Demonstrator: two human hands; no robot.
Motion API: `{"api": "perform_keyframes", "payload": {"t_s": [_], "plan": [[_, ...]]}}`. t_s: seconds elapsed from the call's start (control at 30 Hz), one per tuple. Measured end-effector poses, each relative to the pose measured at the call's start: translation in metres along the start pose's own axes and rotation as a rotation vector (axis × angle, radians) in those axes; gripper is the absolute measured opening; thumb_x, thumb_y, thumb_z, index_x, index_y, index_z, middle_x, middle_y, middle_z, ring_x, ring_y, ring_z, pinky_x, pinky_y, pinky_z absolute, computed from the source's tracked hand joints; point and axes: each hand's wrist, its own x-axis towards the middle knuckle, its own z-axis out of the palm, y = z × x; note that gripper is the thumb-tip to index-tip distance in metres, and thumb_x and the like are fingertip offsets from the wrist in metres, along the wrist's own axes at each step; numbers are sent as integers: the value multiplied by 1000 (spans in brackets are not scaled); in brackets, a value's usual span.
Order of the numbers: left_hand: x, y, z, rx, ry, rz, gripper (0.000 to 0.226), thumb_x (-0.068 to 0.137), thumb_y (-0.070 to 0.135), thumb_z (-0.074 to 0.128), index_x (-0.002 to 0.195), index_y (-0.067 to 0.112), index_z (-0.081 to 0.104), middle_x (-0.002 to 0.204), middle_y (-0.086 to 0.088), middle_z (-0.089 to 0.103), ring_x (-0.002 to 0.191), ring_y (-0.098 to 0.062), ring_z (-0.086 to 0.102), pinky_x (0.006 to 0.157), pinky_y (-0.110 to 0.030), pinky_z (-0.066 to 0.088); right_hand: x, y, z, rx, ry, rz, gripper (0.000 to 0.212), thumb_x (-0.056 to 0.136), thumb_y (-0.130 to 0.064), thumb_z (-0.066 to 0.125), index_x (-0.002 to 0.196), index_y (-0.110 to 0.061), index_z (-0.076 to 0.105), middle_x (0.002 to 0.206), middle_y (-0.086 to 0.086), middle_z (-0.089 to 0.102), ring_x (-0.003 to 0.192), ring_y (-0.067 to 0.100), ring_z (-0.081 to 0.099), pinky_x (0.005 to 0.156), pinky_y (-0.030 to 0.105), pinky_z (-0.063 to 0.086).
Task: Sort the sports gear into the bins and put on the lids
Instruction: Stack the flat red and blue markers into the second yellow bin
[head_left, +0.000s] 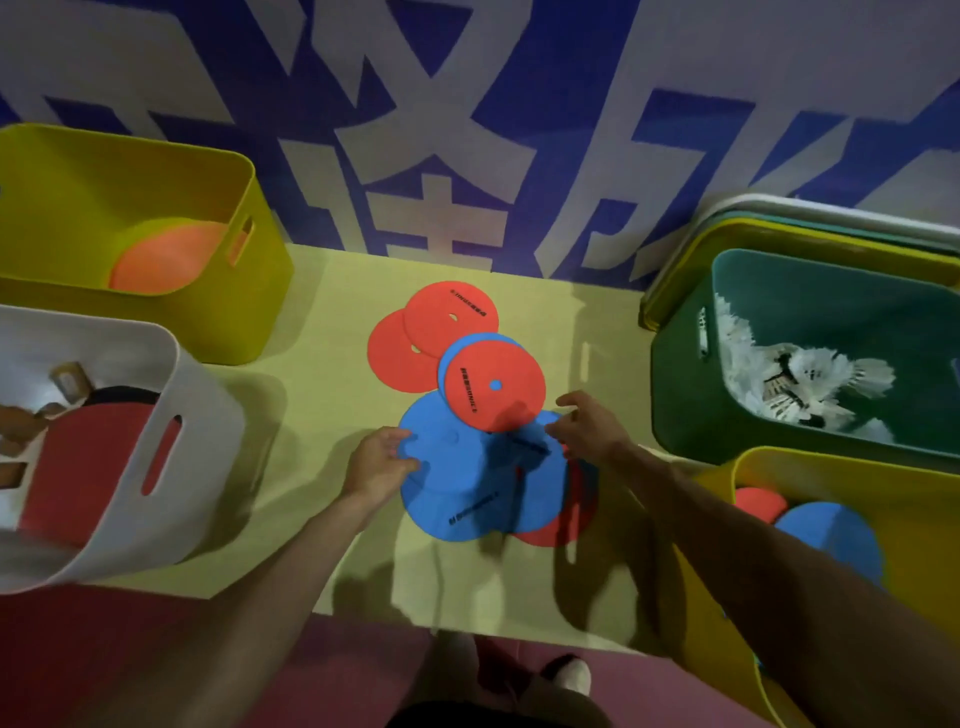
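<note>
Left grip (382, 462) pinches rim of blue disc (452, 483), thumb on top (likely peeling it off overlapping pile for colour sorting). Right grip (584, 426) loosely curled at pile's right edge; cannot tell if holding. Pile sits mid-counter (332, 322), between bins; yellow bin (857, 478) at right already holds discs.

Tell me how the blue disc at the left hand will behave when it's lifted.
Probably light and thin: the blue disc lies flat, and the left hand grips just its rim. It may droop if lifted by one edge. The red disc overlapping it would likely slide off.
</note>
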Motion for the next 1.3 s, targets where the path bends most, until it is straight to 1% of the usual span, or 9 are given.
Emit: {"api": "perform_keyframes", "payload": {"t_s": [0.07, 0.17, 0.33, 0.57, 0.73, 0.9, 1.03, 1.13, 1.3], "plan": [[15, -9, 3, 11, 29, -39, 41, 76, 0, 71, 115, 9, 61, 108, -5, 64, 94, -22, 61, 87, -36, 51, 13, 4, 12, -36, 31, 22, 46, 82, -17, 68, 123, -5, 52, 93, 11, 63, 80, 24, 57, 82, 45, 53], [32, -11, 11, 77, 87, -44, 40, 71, 17, 77, 106, 3, 61, 93, -7, 62, 81, -21, 60, 65, -25, 48, 25, -1, 24, -34, 87, 51, 57, 82, -23, 70, 130, -3, 47, 113, 17, 64, 99, 29, 62, 88, 39, 47], [35, -2, 28, 266, 131, -36, 77, 69, 24, 83, 131, 6, 41, 125, -16, 40, 120, -29, 38, 93, -35, 37, 47, -15, 42, -9, 176, 103, 63, 80, -25, 73, 129, 1, 42, 124, 22, 57, 114, 35, 55, 91, 36, 43], [39, 3, 28, 402, 149, 6, 85, 60, 27, 87, 130, 9, 41, 125, -15, 38, 118, -32, 38, 95, -37, 35, 56, -28, 78, -140, 309, 276, 87, 76, -47, 73, 136, 1, 33, 144, 20, 27, 134, 39, 26, 109, 45, 26], [30, 1, 33, 344, 164, 131, 61, 70, 12, 76, 123, 5, 46, 117, -13, 40, 107, -25, 41, 87, -26, 37, 60, -33, 84, -94, 381, 371, 94, 66, -35, 84, 134, -3, 29, 143, 16, 26, 131, 36, 28, 102, 46, 36], [26, -7, 18, 212, 143, 178, 36, 81, -2, 57, 115, 9, 58, 112, -9, 48, 79, 11, 34, 72, -1, 31, 62, -45, 83, -12, 477, 410, 85, 67, -17, 82, 132, -4, 28, 139, 14, 31, 128, 33, 33, 99, 43, 36], [20, -11, 10, 83, 67, 133, 32, 81, 3, 58, 104, 25, 60, 97, 6, 64, 88, -6, 59, 71, -14, 45, 51, -35, 84, 14, 474, 260, 52, 80, -2, 57, 126, -2, 35, 132, 19, 43, 124, 37, 42, 98, 46, 40], [10, -8, 9, -4, 78, 68, 33, 84, 0, 60, 111, 19, 60, 87, 18, 60, 81, -5, 60, 73, -22, 47, 40, -30, 75, 151, 468, 107, 39, 76, 6, 48, 114, 0, 39, 111, 22, 57, 101, 37, 56, 88, 43, 47], [-14, 2, 11, -107, 205, 19, 31, 82, 2, 61, 109, 17, 57, 86, 13, 57, 78, -13, 60, 73, -32, 50, 27, -37, 52, 194, 391, -102, 32, 80, -1, 51, 109, -7, 39, 75, 0, 49, 75, 26, 53, 65, 37, 46]]}}
